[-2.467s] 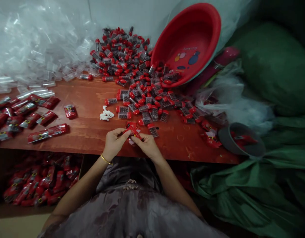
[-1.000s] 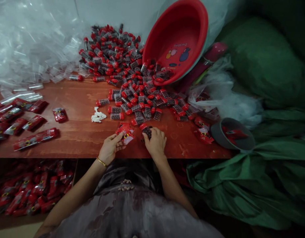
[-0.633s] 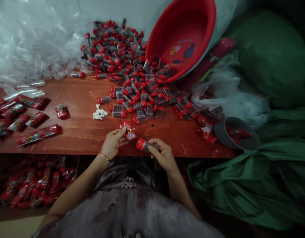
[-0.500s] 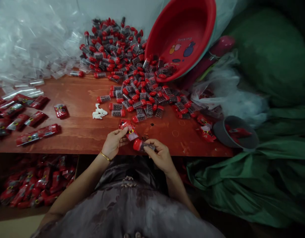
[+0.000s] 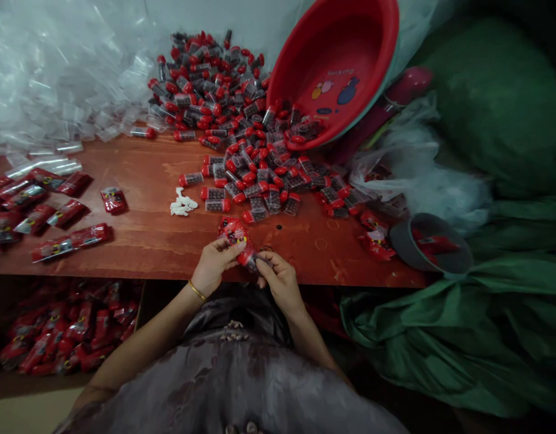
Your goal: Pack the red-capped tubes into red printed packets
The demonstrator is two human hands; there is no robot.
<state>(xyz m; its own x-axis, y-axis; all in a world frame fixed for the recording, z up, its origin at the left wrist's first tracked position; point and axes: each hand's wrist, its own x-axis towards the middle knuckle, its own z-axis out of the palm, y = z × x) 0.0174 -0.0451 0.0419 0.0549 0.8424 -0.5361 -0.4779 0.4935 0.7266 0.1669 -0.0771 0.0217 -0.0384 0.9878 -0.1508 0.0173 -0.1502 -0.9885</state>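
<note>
Now, at the near edge of the table (image 5: 146,241), the left hand (image 5: 214,263) pinches 1 wrapper (image 5: 233,229) and the right hand (image 5: 281,279) holds 1 tube (image 5: 252,264) (dark end showing) whose red cap, clear moments ago, seems inside the wrapper, so insertion looks partly done.

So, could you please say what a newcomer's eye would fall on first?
Probably the red plastic basin, tilted up at the back, and the heap of red-capped tubes beside it. Next, perhaps, the table's near edge, where the left hand holds a red printed wrapper and the right hand a dark tube.
</note>
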